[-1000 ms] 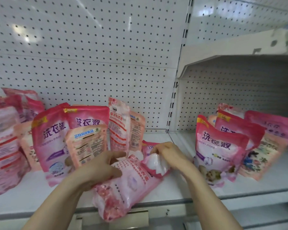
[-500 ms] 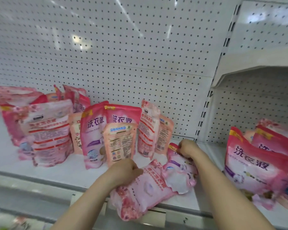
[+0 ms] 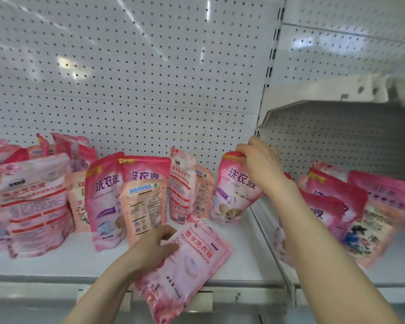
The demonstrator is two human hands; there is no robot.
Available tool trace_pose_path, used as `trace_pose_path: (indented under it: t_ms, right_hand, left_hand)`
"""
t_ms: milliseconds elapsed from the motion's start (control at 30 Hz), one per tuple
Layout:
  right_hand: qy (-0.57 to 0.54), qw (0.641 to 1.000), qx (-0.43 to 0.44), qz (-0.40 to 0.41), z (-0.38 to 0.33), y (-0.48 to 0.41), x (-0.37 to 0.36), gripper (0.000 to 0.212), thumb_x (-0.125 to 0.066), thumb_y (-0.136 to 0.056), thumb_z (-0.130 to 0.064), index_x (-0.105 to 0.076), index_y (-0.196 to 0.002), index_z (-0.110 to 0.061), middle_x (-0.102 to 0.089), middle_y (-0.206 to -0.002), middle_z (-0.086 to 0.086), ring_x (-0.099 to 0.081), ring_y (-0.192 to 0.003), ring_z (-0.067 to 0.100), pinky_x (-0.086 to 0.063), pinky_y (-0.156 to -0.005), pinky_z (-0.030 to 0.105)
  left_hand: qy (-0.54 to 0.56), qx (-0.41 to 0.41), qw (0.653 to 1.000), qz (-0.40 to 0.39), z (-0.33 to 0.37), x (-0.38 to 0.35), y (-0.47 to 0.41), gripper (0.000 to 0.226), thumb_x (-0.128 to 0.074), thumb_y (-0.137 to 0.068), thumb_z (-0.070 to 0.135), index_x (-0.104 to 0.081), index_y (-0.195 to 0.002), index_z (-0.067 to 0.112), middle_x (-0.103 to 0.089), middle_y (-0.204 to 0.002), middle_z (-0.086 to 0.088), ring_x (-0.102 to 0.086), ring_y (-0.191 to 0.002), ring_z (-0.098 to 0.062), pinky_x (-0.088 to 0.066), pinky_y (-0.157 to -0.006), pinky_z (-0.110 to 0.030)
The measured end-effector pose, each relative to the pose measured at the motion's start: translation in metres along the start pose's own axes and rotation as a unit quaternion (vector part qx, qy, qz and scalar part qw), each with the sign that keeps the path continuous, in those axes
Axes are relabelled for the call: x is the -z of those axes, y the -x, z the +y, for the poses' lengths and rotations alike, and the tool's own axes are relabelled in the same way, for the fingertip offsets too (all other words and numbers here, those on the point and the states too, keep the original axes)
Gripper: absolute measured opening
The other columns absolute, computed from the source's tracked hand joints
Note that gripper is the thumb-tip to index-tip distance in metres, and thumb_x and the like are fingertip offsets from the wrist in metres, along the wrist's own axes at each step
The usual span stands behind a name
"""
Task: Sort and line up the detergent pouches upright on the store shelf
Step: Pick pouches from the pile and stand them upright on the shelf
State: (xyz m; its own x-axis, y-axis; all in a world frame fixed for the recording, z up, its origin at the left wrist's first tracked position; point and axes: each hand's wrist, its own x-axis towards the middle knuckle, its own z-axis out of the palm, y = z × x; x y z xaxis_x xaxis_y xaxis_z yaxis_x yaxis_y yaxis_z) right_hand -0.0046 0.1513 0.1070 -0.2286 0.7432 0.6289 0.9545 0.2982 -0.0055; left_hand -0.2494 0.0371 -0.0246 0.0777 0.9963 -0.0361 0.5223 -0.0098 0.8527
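Note:
My right hand (image 3: 261, 163) grips the top edge of a pink detergent pouch (image 3: 234, 192), which stands nearly upright and tilts a little against the right end of the left shelf bay. A pale pink floral pouch (image 3: 189, 260) lies flat over the front edge of the white shelf (image 3: 56, 260), and my left hand (image 3: 153, 244) holds it by its left side, fingers curled on it. Behind them stand a pair of dark pink pouches (image 3: 117, 190) with a peach pouch (image 3: 144, 206) in front, and two narrow pouches (image 3: 185, 185) beside them.
More pink pouches (image 3: 33, 204) crowd the shelf's left end, some leaning. Another group (image 3: 351, 206) leans in the right bay, beyond the shelf divider (image 3: 267, 232). A white pegboard back wall (image 3: 150, 90) and an upper shelf (image 3: 325, 106) at right bound the space.
My right hand has raised the pink pouch from lying on the shelf to nearly upright, gripping its top. My left hand stays on the flat floral pouch. The view has shifted.

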Motion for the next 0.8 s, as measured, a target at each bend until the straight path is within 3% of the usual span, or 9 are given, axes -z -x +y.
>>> trace_pose_path:
  t_ms: [133,200,300,467,533,633,733,800]
  right_hand:
    - [0.037,0.996,0.012,-0.078,-0.011,-0.005,-0.013,0.023,-0.049,-0.097,-0.014,-0.067,-0.112,-0.018,-0.043,-0.096,0.003,-0.049,-0.099,0.029,-0.037,-0.086,0.042]
    - [0.025,0.997,0.008,-0.078,-0.016,-0.007,-0.019,0.024,-0.049,-0.098,-0.018,-0.067,-0.114,-0.018,-0.053,-0.103,0.006,-0.051,-0.104,0.030,-0.039,-0.088,0.043]
    - [0.004,0.997,-0.008,-0.075,-0.015,-0.010,-0.023,0.027,-0.048,-0.098,-0.018,-0.068,-0.116,-0.021,-0.062,-0.108,0.006,-0.055,-0.104,0.030,-0.040,-0.087,0.041]
    - [-0.048,0.997,-0.022,-0.053,-0.013,-0.001,-0.024,0.050,-0.047,-0.096,-0.003,-0.050,-0.142,-0.023,-0.061,-0.134,0.006,-0.052,-0.124,0.030,-0.039,-0.102,0.038]
    - [-0.106,0.994,-0.026,-0.024,-0.014,0.006,-0.020,0.044,-0.046,-0.100,-0.010,-0.049,-0.143,-0.019,-0.059,-0.138,0.005,-0.052,-0.128,0.026,-0.038,-0.106,0.038]
    - [-0.198,0.979,-0.054,-0.002,-0.017,0.021,-0.003,0.032,-0.044,-0.103,-0.032,-0.068,-0.118,-0.017,-0.071,-0.114,0.004,-0.065,-0.106,0.022,-0.050,-0.096,0.038]
    - [-0.342,0.923,-0.072,-0.161,-0.026,0.045,0.019,0.041,-0.045,-0.098,-0.052,-0.076,-0.084,-0.029,-0.075,-0.083,-0.007,-0.070,-0.076,0.010,-0.055,-0.072,0.028]
    - [-0.430,0.871,-0.078,-0.224,-0.030,0.056,0.024,0.039,-0.055,-0.094,-0.050,-0.076,-0.077,-0.021,-0.075,-0.077,0.001,-0.067,-0.066,0.015,-0.054,-0.065,0.036]
  left_hand:
    - [0.081,-0.015,0.997,0.004,0.001,0.000,0.006,0.011,-0.055,-0.094,0.007,-0.063,-0.096,0.014,-0.068,-0.071,-0.006,-0.043,-0.040,-0.007,-0.034,-0.039,-0.020]
    - [0.109,-0.019,0.994,0.004,0.000,0.000,0.008,0.011,-0.056,-0.094,0.006,-0.064,-0.097,0.012,-0.066,-0.068,-0.010,-0.041,-0.039,-0.008,-0.033,-0.038,-0.021]
    - [0.146,-0.030,0.989,0.003,0.001,0.000,0.010,0.012,-0.055,-0.094,0.002,-0.063,-0.099,0.008,-0.065,-0.060,-0.001,-0.040,-0.038,-0.010,-0.030,-0.039,-0.020]
    - [0.195,-0.045,0.980,0.005,0.007,-0.001,0.015,0.017,-0.055,-0.094,0.001,-0.064,-0.106,0.010,-0.076,-0.092,-0.012,-0.063,-0.073,-0.037,-0.048,-0.068,-0.049]
    - [0.214,-0.059,0.975,0.016,0.012,-0.003,0.015,0.017,-0.055,-0.095,0.002,-0.063,-0.108,0.009,-0.076,-0.087,-0.009,-0.068,-0.067,-0.029,-0.053,-0.062,-0.038]
    - [0.241,-0.103,0.963,0.057,0.024,-0.005,0.012,0.015,-0.053,-0.095,0.000,-0.062,-0.106,0.005,-0.070,-0.065,0.003,-0.056,-0.041,-0.001,-0.041,-0.040,-0.012]
    - [0.254,-0.139,0.953,0.089,0.034,-0.008,0.005,0.013,-0.054,-0.095,0.002,-0.061,-0.105,0.006,-0.067,-0.065,0.006,-0.052,-0.040,0.001,-0.039,-0.039,-0.012]
    - [0.251,-0.146,0.950,0.113,0.037,-0.012,0.000,0.014,-0.056,-0.093,0.002,-0.060,-0.105,0.008,-0.069,-0.075,0.003,-0.055,-0.046,0.001,-0.040,-0.041,-0.013]
